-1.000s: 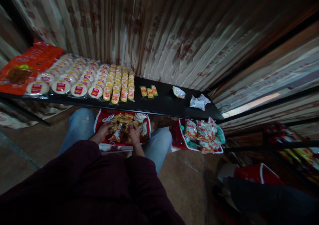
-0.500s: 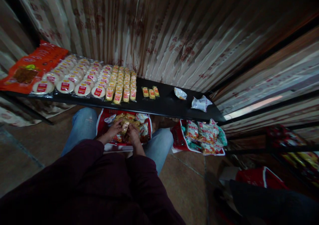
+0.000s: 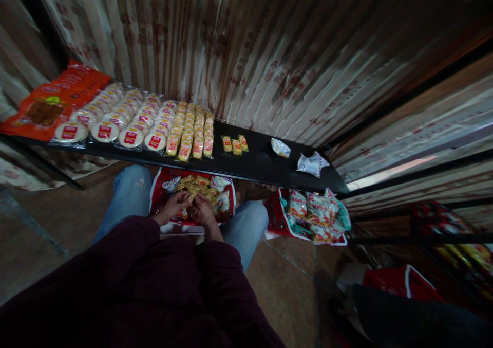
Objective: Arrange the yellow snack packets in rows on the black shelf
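Note:
Over the red basket (image 3: 232,204) between my knees, both hands are closed at a small clear-wrapped snack packet (image 3: 191,190) with golden-brown contents. My left hand (image 3: 174,207) pinches its left side. My right hand (image 3: 204,210) grips close to its right side, and some of the fingertips are hidden. More golden packets (image 3: 208,191) lie in the basket just beyond my fingers. White printed packets (image 3: 223,203) fill its right side.
A black shelf (image 3: 246,165) runs across ahead, bearing rows of round white wrapped crackers (image 3: 133,137), yellow packets (image 3: 185,150), an orange bag (image 3: 50,104) and two white packets (image 3: 313,164). A second basket (image 3: 277,217) stands at right. Someone's dark-clothed leg (image 3: 400,314) is lower right.
My hands have come slightly closer together, and the packet between them has shifted and tilted. The view has moved slightly; the items on the shelf stay in place.

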The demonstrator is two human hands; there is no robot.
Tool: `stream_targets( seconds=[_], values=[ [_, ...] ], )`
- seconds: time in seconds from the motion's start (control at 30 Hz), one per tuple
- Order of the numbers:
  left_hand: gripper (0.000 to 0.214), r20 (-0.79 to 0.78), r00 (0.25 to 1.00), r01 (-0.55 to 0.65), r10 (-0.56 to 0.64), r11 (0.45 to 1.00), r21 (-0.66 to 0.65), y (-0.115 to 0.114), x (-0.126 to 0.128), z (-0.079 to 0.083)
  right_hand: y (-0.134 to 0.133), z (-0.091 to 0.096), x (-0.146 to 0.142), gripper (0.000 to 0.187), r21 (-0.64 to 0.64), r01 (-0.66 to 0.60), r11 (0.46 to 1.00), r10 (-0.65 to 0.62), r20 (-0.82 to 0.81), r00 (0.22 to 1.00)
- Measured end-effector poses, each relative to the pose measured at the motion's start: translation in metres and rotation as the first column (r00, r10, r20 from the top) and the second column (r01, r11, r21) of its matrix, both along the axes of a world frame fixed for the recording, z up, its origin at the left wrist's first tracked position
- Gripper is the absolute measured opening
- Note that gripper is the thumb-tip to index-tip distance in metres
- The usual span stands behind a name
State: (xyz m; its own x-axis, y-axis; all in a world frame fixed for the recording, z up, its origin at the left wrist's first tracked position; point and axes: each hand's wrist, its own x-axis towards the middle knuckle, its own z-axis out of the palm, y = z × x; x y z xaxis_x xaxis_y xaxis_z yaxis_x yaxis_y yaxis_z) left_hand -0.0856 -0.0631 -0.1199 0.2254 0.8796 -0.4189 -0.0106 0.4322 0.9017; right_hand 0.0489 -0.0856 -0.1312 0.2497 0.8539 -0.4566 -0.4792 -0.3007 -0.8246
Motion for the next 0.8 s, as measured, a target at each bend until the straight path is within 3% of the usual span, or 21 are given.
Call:
stream_targets(
  seconds=[0.13, 0.27, 0.53, 0.8],
  values=[
    [0.065, 0.037, 0.999, 0.030, -0.029, 0.999, -0.024, -0.001, -0.001, 0.000, 0.000, 0.003, -0.002, 0.023, -0.058, 0.010, 0.998, -0.013, -0.053, 0.998],
    [0.048, 0.145, 0.989, 0.037, -0.008, 0.980, -0.196, 0.000, -0.005, 0.004, -0.001, 0.005, -0.001, 0.028, -0.058, -0.029, 0.998, 0.026, -0.051, 0.998],
    [0.023, 0.337, 0.941, 0.094, 0.029, 0.935, -0.342, 0.006, -0.008, 0.000, 0.000, 0.009, -0.004, 0.030, -0.074, 0.012, 0.997, -0.017, -0.062, 0.998],
    [0.025, 0.330, 0.941, 0.068, 0.077, 0.911, -0.406, 0.007, -0.006, 0.002, -0.001, 0.012, -0.003, 0.041, -0.067, 0.030, 0.997, -0.029, 0.010, 1.000]
  ],
)
